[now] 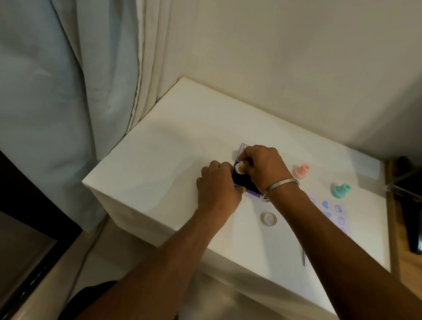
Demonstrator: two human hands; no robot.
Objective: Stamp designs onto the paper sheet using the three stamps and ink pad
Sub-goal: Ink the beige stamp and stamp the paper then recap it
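The ink pad (244, 184), dark purple in a clear violet case, is sitting near the middle of the white counter (163, 168), and both hands are working right over it. The right hand (262, 166) is pinching a cream stamp (240, 168) and holding it on the pad's dark surface. The left hand (218, 186) is gripping the pad's left edge, fingers curled against the case. A metal bangle (281, 186) is riding on the right wrist. Out toward the counter's right side, a pink stamp (301, 171) and a teal stamp (340, 190) are standing upright, well apart from each other. Below them the paper sheet (335, 215) is lying by the right edge, showing blue stamped marks. A small round cap (270, 219) is lying toward the front edge, near the right forearm.
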